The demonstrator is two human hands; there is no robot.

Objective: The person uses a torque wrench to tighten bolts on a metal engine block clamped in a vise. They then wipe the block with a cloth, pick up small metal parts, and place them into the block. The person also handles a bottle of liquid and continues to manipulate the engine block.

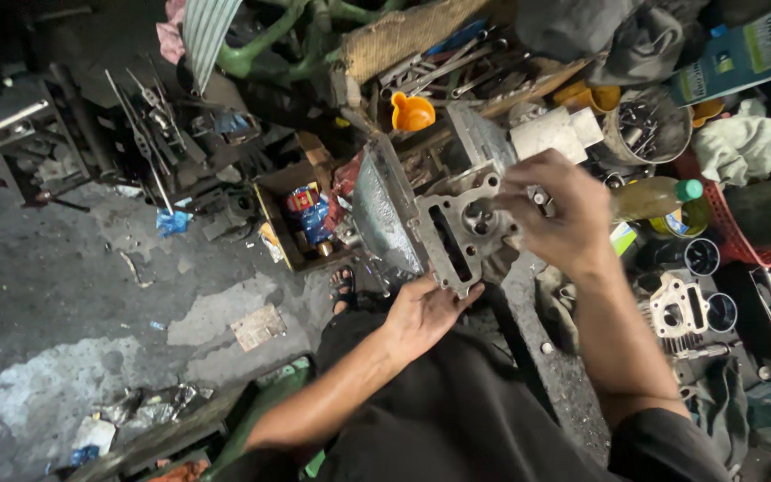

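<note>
The grey metal engine head (461,234) sat tilted at the near edge of a crowded bench (555,366), its ported face turned up toward the camera, a little right of the middle of the view. The left hand (421,312) cupped its lower edge from beneath, fingers curled round the casting and bearing it. The right hand (559,210) came over from the right, fingertips pinched on a small metal part (542,198) at the casting's upper right corner; what that part was could not be told.

Just behind the casting stood a white block (557,132) and an orange funnel (412,112), with a heap of spanners (457,64) beyond them. To the right a bottle of yellowish liquid with a green cap (662,196) lay beside a red basket (733,232), and a round tin of small hardware (646,125) stood farther back. A second, paler casting (678,308) rested on the bench near the right forearm.

The bench was packed to its rim, leaving little free surface around the hands. Left of it the ground dropped to a stained grey concrete floor (64,286), open apart from scraps of litter, a cardboard box of bright packets (301,219) and a rack of tools (149,116) at its far side.
</note>
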